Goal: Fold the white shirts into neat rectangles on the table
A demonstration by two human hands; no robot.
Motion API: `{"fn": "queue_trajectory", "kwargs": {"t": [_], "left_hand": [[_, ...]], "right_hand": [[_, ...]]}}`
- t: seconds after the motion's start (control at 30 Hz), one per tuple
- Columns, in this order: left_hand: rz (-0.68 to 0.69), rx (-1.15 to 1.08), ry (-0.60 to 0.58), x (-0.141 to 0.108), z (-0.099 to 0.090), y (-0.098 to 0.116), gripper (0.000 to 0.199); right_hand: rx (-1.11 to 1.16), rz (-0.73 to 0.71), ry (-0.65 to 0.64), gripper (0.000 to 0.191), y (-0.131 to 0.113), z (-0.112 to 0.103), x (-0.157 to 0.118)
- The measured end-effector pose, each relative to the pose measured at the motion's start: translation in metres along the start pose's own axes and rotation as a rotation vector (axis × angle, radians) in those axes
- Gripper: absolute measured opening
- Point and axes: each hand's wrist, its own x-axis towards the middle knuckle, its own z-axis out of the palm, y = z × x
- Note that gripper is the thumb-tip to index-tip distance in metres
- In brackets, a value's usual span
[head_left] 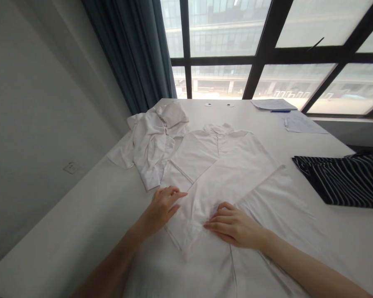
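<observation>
White collared shirt [224,174] spread on a white table [71,219], one sleeve folded diagonally across its front; left hand [160,209] and right hand [231,223] apart, fingers flat along the fold, neither gripping.

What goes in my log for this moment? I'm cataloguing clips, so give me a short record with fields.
Left hand: open, resting on the white shirt, beside its folded sleeve
Right hand: open, lying on the same shirt
Shirt: spread flat, collar pointing away from the person
Nearby: crumpled white garment; dark striped cloth
Far end: papers; blue pen
Surface: white table
</observation>
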Motion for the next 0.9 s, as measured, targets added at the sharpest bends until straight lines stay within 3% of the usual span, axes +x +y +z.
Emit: {"fn": "queue_trajectory", "kwargs": {"t": [0.1, 0.23, 0.43, 0.67, 0.8, 0.9], "left_hand": [[0.160, 0.111, 0.012, 0.000, 0.004, 0.006, 0.045], [0.284, 0.193, -0.110, 0.001, 0.010, 0.012, 0.055], [0.276, 0.274, -0.189, -0.002, 0.011, 0.005, 0.049], [0.230, 0.262, -0.220, -0.004, -0.009, -0.007, 0.046], [0.206, 0.243, -0.166, 0.000, -0.014, 0.003, 0.040], [0.226, 0.223, -0.121, 0.004, -0.006, 0.022, 0.039]], "right_hand": [[-0.035, 0.045, -0.060, 0.034, -0.002, 0.000, 0.002], [-0.021, 0.048, -0.108, 0.032, -0.004, -0.001, 0.003], [0.041, 0.073, -0.118, 0.031, -0.006, -0.004, 0.001], [0.151, 0.121, -0.137, 0.031, -0.007, -0.012, 0.001], [0.227, 0.245, -0.091, 0.029, -0.004, -0.031, 0.002], [0.119, 0.332, 0.012, 0.031, 0.010, -0.043, -0.002]]}}
